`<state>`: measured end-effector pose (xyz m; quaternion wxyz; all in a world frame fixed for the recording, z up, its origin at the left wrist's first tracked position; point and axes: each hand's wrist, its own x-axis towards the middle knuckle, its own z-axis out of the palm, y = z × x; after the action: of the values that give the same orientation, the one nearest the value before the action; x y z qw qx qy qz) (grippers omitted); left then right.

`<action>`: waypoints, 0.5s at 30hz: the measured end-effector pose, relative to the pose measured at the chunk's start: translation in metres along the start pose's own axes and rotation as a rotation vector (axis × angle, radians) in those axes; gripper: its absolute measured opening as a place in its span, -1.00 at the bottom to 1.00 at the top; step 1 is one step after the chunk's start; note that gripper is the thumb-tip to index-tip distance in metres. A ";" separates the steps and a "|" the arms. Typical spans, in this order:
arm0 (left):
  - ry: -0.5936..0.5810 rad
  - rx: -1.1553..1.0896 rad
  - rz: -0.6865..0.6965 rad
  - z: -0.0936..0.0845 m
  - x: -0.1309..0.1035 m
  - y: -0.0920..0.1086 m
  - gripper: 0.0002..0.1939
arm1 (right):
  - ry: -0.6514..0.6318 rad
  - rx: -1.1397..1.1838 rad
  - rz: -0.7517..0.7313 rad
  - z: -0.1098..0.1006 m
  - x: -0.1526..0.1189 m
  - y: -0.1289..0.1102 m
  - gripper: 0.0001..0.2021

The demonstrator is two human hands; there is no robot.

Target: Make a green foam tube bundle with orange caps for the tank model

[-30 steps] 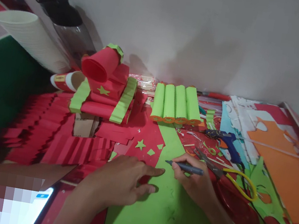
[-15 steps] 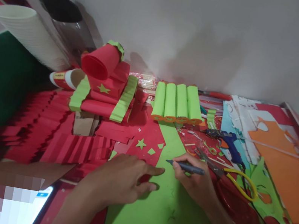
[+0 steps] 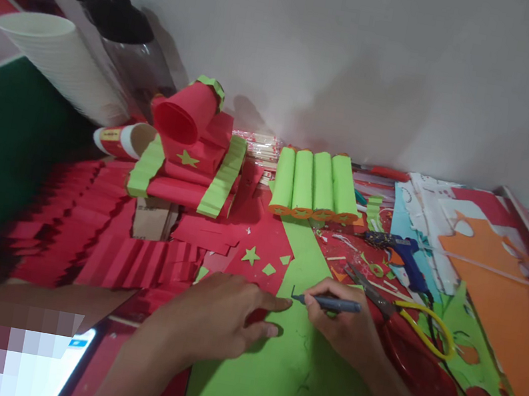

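Note:
A green sheet of paper (image 3: 243,384) lies in front of me, with drawn star outlines down its middle. My right hand (image 3: 343,319) grips a dark marker pen (image 3: 335,304), its tip on the sheet beside a short fresh L-shaped line. Resting on the same sheet, my left hand (image 3: 224,316) has its index finger and thumb stretched apart, the fingertip close to the pen tip. Just beyond the hands, a cut green star (image 3: 251,255) and small green scraps (image 3: 269,269) sit on red paper. Scissors with yellow handles (image 3: 398,308) lie right of my right hand.
A red paper tank model (image 3: 184,157) and green paper rolls (image 3: 317,183) stand near the wall. A blue glue gun (image 3: 404,255) and an orange sheet (image 3: 506,299) are at right. Stacked paper cups (image 3: 58,62), a bottle (image 3: 137,48) and a lit phone (image 3: 47,371) are at left.
The pen tip has moved slightly down toward me, leaving a short dark line on the green sheet. My left hand keeps its place; the view has shifted a little.

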<state>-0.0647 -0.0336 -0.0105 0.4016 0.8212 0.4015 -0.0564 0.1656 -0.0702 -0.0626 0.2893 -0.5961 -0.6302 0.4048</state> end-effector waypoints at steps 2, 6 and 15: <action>0.003 -0.007 0.005 0.000 0.000 0.000 -0.50 | -0.007 0.002 -0.004 0.000 0.000 0.000 -0.84; 0.003 -0.017 0.004 0.000 0.000 -0.001 -0.49 | -0.001 0.011 0.000 0.000 0.000 0.000 -0.84; 0.009 0.000 -0.010 0.001 0.000 -0.003 -0.52 | 0.066 0.016 0.017 0.001 -0.001 0.000 -0.87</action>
<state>-0.0666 -0.0336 -0.0132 0.3995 0.8195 0.4072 -0.0548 0.1644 -0.0715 -0.0629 0.3110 -0.6122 -0.6120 0.3924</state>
